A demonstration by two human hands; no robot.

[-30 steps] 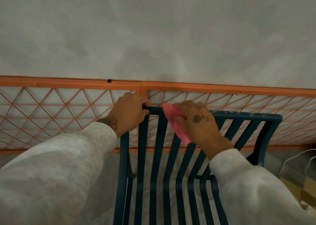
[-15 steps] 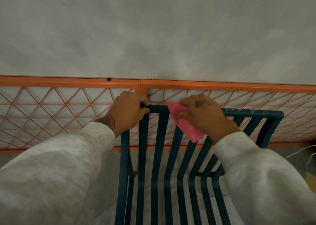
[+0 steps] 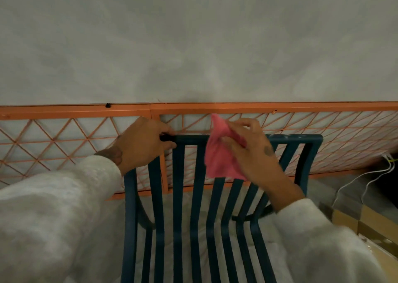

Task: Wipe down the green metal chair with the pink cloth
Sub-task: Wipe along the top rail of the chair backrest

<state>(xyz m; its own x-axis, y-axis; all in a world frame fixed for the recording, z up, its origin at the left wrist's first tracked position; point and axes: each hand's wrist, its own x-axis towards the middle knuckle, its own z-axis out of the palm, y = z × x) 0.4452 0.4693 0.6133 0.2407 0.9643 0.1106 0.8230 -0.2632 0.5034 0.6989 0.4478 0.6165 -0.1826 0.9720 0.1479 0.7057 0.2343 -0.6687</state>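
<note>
Head view: the green metal chair (image 3: 195, 207) is steadied at its top rail's left corner by the left hand (image 3: 144, 144), fingers curled around it, while the pink cloth (image 3: 219, 153) is pinched over the rail by the right hand (image 3: 251, 151), so the rail's paint-flecked right end should be wiped next.

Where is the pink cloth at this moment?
In the head view, the pink cloth is right of centre, held in the right hand against the top rail of the green metal chair, hanging over its back slats.
</note>
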